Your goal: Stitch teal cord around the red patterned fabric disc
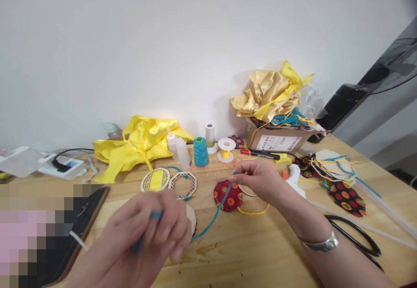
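My left hand point(153, 227), slightly blurred, is closed with a bit of teal ribbon showing between its fingers. A pale disc point(191, 219) shows partly behind those fingers; I cannot tell whether it is held or lies on the table. From there a teal ribbon point(213, 220) loops up to my right hand point(257, 177), which pinches its upper end between thumb and forefinger. Just behind the ribbon lies a round red patterned fabric piece point(224, 196) with a yellow cord point(256, 212). Two wooden lattice pieces, one round point(146, 180) and one octagonal point(194, 183), lie beyond my left hand.
Yellow satin point(143, 142), a teal thread cone point(200, 152), a yellow thread spool point(226, 150) and a marker point(260, 154) line the back. A cardboard box point(276, 142) overflows with fabric. At right lie a white glue gun point(295, 179) and black-handled scissors point(358, 236); at left, a tablet point(86, 218).
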Demonstrator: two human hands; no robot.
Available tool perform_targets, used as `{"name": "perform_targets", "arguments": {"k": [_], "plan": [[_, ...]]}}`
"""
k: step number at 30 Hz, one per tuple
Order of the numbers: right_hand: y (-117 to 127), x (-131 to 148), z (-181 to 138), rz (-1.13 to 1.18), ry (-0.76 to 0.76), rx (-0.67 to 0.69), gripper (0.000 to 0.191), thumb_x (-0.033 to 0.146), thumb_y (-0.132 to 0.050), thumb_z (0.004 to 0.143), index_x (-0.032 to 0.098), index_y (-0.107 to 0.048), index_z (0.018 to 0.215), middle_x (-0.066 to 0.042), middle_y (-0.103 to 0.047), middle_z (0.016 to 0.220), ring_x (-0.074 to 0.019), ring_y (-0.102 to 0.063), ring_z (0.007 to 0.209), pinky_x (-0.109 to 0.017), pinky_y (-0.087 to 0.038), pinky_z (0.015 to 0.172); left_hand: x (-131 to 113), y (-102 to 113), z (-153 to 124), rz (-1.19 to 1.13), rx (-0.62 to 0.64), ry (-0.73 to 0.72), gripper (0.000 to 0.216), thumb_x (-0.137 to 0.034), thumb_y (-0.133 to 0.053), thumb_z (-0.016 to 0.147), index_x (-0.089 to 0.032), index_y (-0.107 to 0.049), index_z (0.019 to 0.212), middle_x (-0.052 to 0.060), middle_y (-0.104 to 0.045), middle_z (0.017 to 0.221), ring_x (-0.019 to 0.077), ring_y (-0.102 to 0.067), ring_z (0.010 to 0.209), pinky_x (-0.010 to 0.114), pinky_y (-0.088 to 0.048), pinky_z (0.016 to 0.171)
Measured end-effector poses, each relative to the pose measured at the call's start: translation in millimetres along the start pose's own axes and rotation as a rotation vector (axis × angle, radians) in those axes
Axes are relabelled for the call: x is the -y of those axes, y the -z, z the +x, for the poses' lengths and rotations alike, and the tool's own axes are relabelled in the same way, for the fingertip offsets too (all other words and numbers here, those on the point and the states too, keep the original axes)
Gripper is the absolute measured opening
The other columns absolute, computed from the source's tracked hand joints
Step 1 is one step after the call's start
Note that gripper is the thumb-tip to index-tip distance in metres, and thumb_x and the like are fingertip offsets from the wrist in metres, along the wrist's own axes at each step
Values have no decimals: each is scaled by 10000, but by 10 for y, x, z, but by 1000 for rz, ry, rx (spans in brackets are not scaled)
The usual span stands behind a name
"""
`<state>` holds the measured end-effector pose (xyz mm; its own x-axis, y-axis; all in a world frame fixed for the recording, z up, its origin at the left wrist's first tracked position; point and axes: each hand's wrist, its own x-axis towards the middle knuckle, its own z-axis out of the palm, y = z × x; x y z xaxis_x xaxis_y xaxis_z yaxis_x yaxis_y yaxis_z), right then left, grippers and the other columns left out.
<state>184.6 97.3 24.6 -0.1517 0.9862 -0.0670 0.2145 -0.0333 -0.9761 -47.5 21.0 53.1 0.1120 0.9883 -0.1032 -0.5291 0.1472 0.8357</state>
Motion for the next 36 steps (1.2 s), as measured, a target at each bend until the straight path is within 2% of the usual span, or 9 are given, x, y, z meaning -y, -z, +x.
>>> {"name": "perform_targets", "arguments": {"k": [3, 5, 8, 11, 15, 20, 27, 32, 36], "plan": [[-99, 61, -21, 7, -19, 43, 176, 297, -688, 606, 146, -634, 534, 45, -478, 463, -67, -355, 460, -223, -258, 461, 163, -108, 196, -107, -53, 146, 131, -267, -692, 728, -157, -686, 657, 13, -564, 646, 74, -409, 512, 172, -374, 428], [-152, 64, -33, 22, -29, 67, 193, 314, -688, 612, 143, -634, 541, 43, -478, 470, -67, -355, 463, -225, -263, 464, 324, -111, 300, -92, -89, 187, 200, -314, -706, 722, -129, -729, 795, 35, -605, 692, 49, -373, 491, 145, -324, 406], [-229, -15, -47, 110, -97, 102, 251, 366, -728, 592, 131, -648, 561, 18, -527, 492, -76, -395, 469, -232, -288, 468, 562, -34, 377, 25, -84, 133, 189, -263, -728, 716, -122, -736, 842, 26, -629, 669, 18, -305, 438, 125, -228, 369], [-285, -135, -62, 262, -196, 124, 327, 428, -780, 555, 130, -647, 575, 11, -548, 491, -81, -417, 454, -239, -302, 466, 706, 56, 406, 133, -129, 91, 201, -254, -724, 728, -155, -725, 903, 44, -692, 745, 10, -316, 411, 138, -240, 371], [-282, -213, -104, 353, -92, 341, 256, 370, -780, 622, 142, -668, 587, 7, -577, 564, -85, -457, 510, -254, -338, 529, 744, 110, 449, 185, -172, 89, 383, -258, -717, 740, -198, -638, 1111, 32, -709, 756, 10, -313, 394, 147, -262, 386], [-284, -202, -157, 286, 49, 612, 112, 261, -760, 668, 156, -724, 658, 11, -585, 589, -102, -491, 581, -253, -361, 567, 730, 101, 446, 202, -214, 139, 317, -302, -719, 731, -149, -641, 997, 51, -714, 785, -1, -289, 377, 148, -230, 367], [-397, -282, -112, 359, -109, 204, 245, 335, -751, 669, 147, -640, 558, 36, -499, 480, -82, -414, 481, -245, -297, 496, 698, 54, 369, 329, -173, 36, 406, -321, -661, 783, -228, -575, 1170, 54, -723, 915, 14, -331, 396, 166, -283, 387], [-403, -235, -126, 451, -25, 229, 162, 274, -768, 653, 155, -679, 590, 22, -558, 549, -75, -442, 496, -229, -330, 489, 696, 39, 341, 447, -182, 13, 495, -350, -631, 797, -253, -511, 1268, 44, -729, 906, 37, -339, 415, 182, -279, 395], [-338, -172, -162, 555, 163, 331, 80, 210, -781, 643, 176, -712, 622, -4, -633, 687, -130, -584, 726, -285, -458, 716, 720, 71, 369, 430, -175, 59, 569, -364, -651, 775, -257, -464, 1301, 31, -734, 886, 41, -349, 403, 188, -270, 391]]}}
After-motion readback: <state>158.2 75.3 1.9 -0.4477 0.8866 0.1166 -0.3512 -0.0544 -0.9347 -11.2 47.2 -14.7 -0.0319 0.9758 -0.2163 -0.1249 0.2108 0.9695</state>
